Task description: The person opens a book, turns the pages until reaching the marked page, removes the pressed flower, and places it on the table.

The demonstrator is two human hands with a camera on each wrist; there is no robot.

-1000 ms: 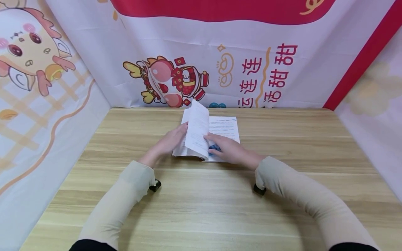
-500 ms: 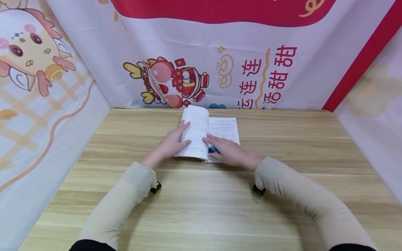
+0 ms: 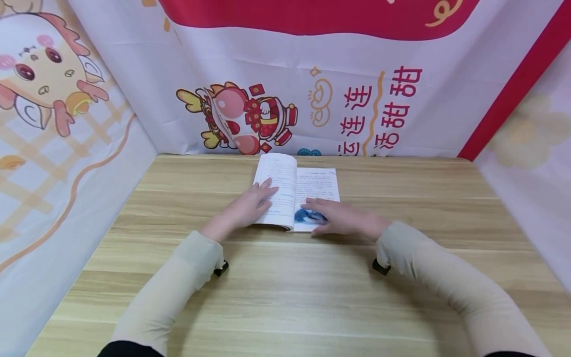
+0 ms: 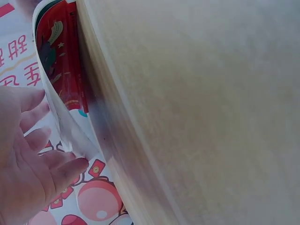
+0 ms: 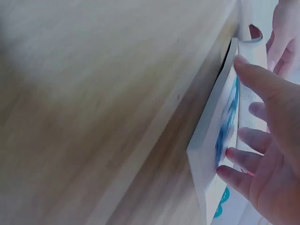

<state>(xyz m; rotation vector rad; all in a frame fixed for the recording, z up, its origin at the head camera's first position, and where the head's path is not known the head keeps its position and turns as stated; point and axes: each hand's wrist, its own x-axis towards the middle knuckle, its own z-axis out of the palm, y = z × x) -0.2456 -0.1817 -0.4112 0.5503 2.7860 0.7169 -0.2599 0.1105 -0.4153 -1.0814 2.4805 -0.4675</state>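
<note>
An open book [image 3: 312, 183] with printed pages lies at the far middle of the wooden table [image 3: 285, 287]. My left hand [image 3: 256, 198] presses flat on its left page [image 3: 278, 171], fingers straight. To the right, my right hand [image 3: 330, 215] rests flat on the lower part of the right page, just beside a small blue picture [image 3: 305, 215]. In the right wrist view the book [image 5: 218, 140] shows edge-on, and the right hand's fingers [image 5: 248, 159] lie spread over the page with the blue picture [image 5: 229, 117]. The left wrist view shows the left hand [image 4: 33, 164] flat beside a curved page edge [image 4: 63, 122].
Printed banner walls [image 3: 285, 99] with cartoon figures and red characters close in the table at the back and on both sides. The book sits close to the back wall. Bare tabletop stretches from the hands to the front edge.
The page that stood upright has been laid down to the left. My left hand moved onto it and flattened. My right hand slid right, uncovering the blue picture.
</note>
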